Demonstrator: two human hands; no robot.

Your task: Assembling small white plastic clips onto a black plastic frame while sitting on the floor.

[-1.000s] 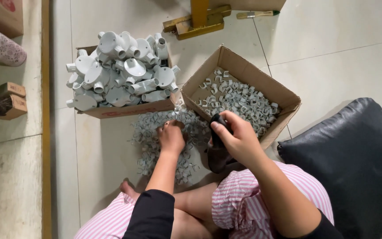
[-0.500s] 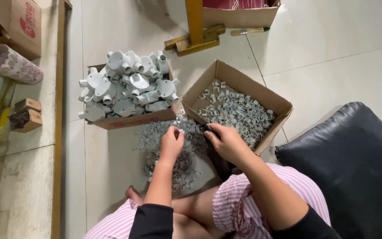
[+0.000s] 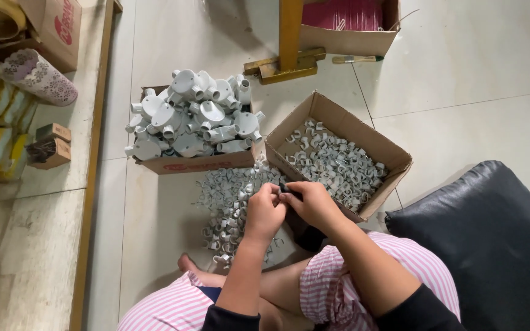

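Note:
My left hand [image 3: 264, 211] and my right hand [image 3: 311, 203] meet over the floor, fingertips pinched together around a small grey plastic clip with a dark piece [image 3: 288, 190] between them. Just beneath and to the left lies a loose pile of small grey clips [image 3: 228, 202] on the tiles. A cardboard box [image 3: 375, 202] to the right holds several more grey clips [image 3: 332, 160]. What exactly sits between the fingers is mostly hidden.
A second cardboard box [image 3: 197, 163] piled with white round conduit fittings [image 3: 194, 119] stands behind the pile. A black cushion [image 3: 492, 239] lies at right. A yellow wooden post [image 3: 289, 37], a brush [image 3: 354, 59], small boxes [image 3: 53, 144] and a patterned roll [image 3: 41, 76] sit further off.
My left hand has lifted off the clip pile and come right to meet my right hand, which now pinches with it. The camera view has shifted closer.

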